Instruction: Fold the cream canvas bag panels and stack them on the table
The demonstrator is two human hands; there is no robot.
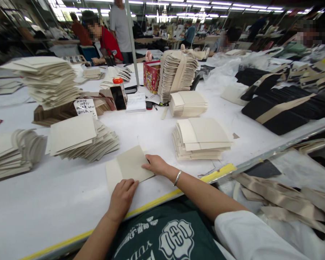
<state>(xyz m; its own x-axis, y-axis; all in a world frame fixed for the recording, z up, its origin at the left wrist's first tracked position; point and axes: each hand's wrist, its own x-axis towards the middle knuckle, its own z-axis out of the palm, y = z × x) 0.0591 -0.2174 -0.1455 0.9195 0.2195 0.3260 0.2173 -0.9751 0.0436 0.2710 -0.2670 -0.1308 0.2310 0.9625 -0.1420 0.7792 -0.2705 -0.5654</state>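
Note:
A flat cream panel point(131, 164), fabric or card, lies on the white table in front of me. A seam or fold line separates its paler left strip from the darker main part. My right hand point(155, 165), with a silver bracelet at the wrist, pinches the panel's right edge between thumb and fingers. At the near edge, the fingers of my left hand point(124, 195) are bent together and press on the panel. A fanned stack of similar pieces point(78, 135) lies to the left. On the right is a stack of pieces with a paler strip point(202, 135).
Yellow tape point(219, 173) runs along the table's near edge. Farther back stand a strapped bundle point(176, 76), a red box point(151, 77), a phone point(118, 98) and a tall stack point(46, 79). Black pieces point(278, 108) lie right. A person in red point(109, 43) works beyond.

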